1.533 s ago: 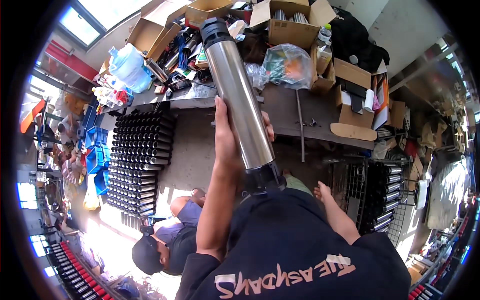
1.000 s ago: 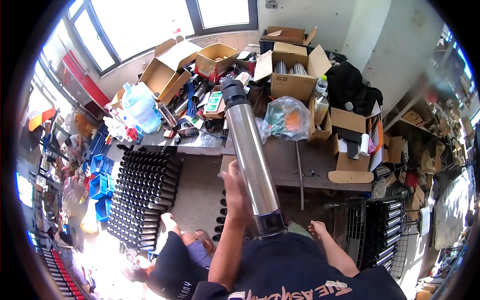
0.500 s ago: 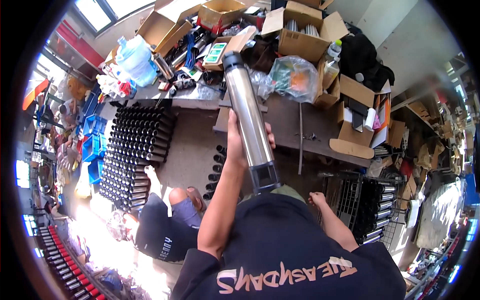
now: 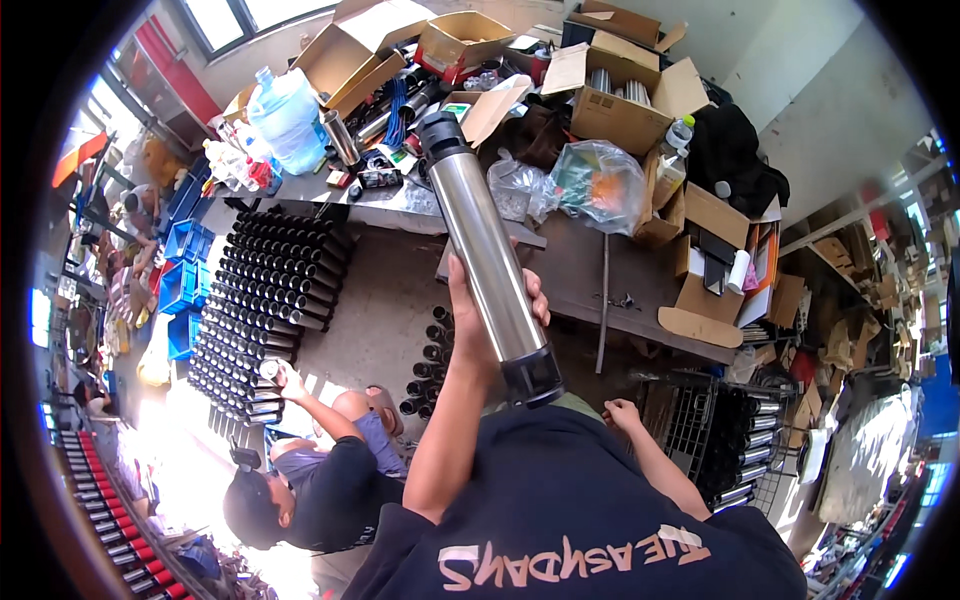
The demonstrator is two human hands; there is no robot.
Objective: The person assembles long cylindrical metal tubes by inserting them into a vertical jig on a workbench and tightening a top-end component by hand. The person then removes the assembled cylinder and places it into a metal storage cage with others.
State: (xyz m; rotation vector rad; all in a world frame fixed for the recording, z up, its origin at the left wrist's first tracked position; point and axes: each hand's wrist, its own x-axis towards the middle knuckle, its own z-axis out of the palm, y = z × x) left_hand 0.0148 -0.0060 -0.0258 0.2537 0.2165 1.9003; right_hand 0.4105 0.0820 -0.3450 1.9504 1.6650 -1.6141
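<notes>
My left hand (image 4: 468, 325) is wrapped round a shiny steel cylinder (image 4: 487, 250) with black end pieces. The cylinder is held up in front of my chest, its far end leaning to the left. Its near black end (image 4: 532, 377) is close to my shirt; the other black end (image 4: 441, 133) points toward the table. My right hand (image 4: 622, 414) is lower on the right, beside a wire cage, apart from the cylinder. Its fingers are curled closed, and whether anything small is in them I cannot make out.
Ahead, a cluttered table (image 4: 640, 315) bears cardboard boxes (image 4: 625, 110), a blue water jug (image 4: 286, 122) and plastic bags. Rows of dark tubes (image 4: 265, 290) stand at left near blue crates (image 4: 180, 285). A co-worker (image 4: 330, 480) sits there. A wire cage (image 4: 693, 420) is at right.
The cylinder has turned about its length and leans further left, its near end slightly lower. At left the co-worker has shifted, with head and one hand now showing, the hand at a metal tube.
</notes>
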